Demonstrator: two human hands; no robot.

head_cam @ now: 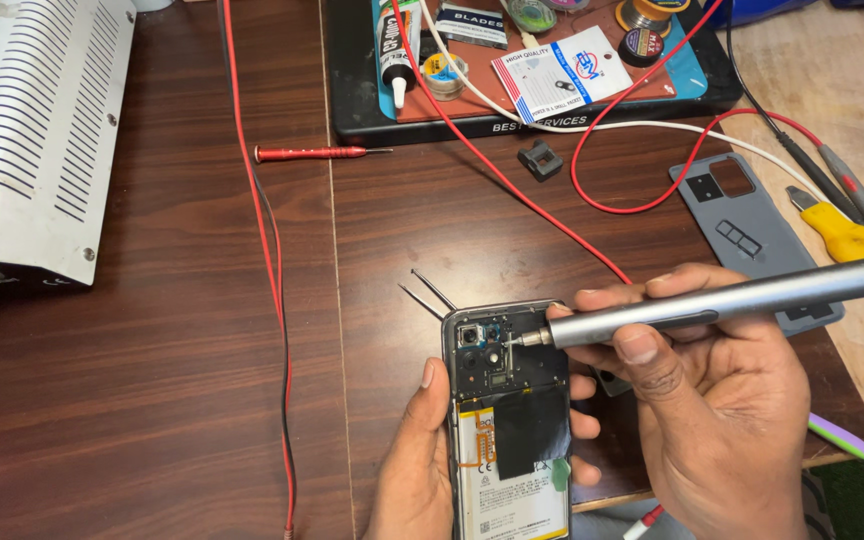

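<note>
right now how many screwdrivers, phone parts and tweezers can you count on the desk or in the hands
screwdrivers: 2, a grey one in the right hand, a red one lying on the table
phone parts: 2, an opened phone in the left hand, a grey back cover
tweezers: 1
total: 5

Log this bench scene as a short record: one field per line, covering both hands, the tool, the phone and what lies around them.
left hand: grips the opened phone by its edges
right hand: holds the grey screwdriver like a pen
tool tip: on the phone's upper board, beside the camera
phone: back off, battery and board exposed
tweezers: on the table, tips just above the phone
back cover: grey, lying to the right
red screwdriver: lying further up the table
tray: black, at the top, holding small supplies
</note>
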